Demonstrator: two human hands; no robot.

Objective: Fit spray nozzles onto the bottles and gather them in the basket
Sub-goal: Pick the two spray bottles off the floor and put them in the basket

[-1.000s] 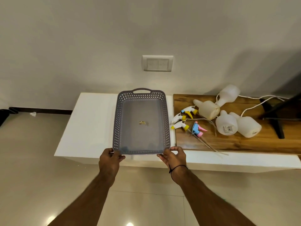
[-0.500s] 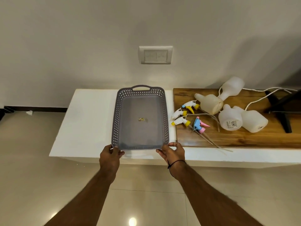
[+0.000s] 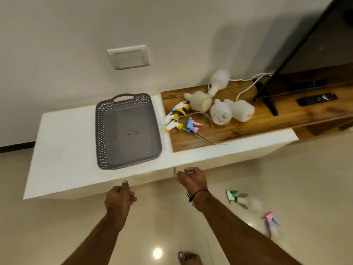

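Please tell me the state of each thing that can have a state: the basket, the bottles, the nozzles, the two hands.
Grey perforated plastic basket: upright, no bottles inside.
Four white plastic bottles: lying down, uncapped.
Four loose trigger spray nozzles: unattached, lying on wood.
Left hand: holds nothing.
Right hand: loosely curled, holds nothing.

wall (image 3: 172, 25): plain off-white, switch plate (image 3: 128, 57) set in it | floor (image 3: 286, 178): glossy cream tiles, lamp glare (image 3: 157, 253) | white bench (image 3: 63, 150) against the wall, wooden top (image 3: 267, 121) on its right part | dark skirting (image 3: 15, 147) far left
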